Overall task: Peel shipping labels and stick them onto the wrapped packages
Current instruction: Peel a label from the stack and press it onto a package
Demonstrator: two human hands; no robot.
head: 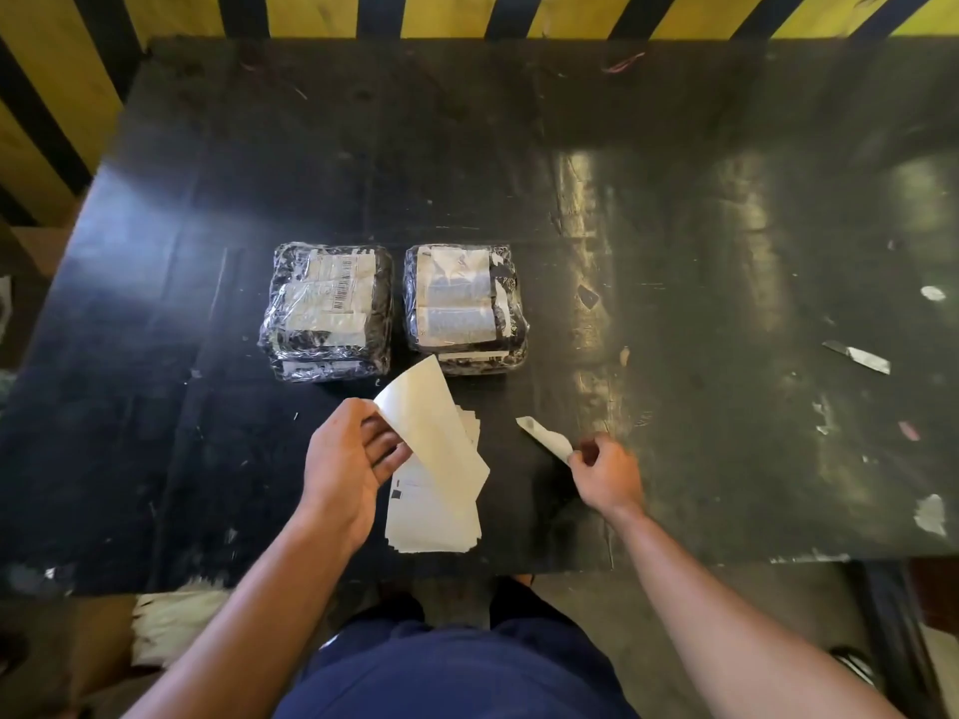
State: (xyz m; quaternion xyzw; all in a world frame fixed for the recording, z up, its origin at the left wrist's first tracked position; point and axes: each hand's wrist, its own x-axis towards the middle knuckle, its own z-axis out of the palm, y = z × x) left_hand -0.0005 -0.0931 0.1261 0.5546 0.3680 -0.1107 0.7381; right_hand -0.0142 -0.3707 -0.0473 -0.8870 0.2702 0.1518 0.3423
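Two packages in clear wrap lie side by side mid-table: the left package (326, 311) and the right package (466, 307), both with white printed paper showing on top. A stack of white labels (433, 516) rests near the front edge. My left hand (346, 461) pinches a label sheet (433, 433) by its corner, lifted and curled above the stack with its blank side up. To the right, my right hand (606, 472) grips a narrow white paper strip (545, 438) just above the table.
The black table (207, 407) is scuffed and carries paper scraps along its right side (859, 356) and at the front right edge (930, 513). A yellow and black striped wall (311, 13) stands behind. A white bundle (171, 622) lies below the front left edge.
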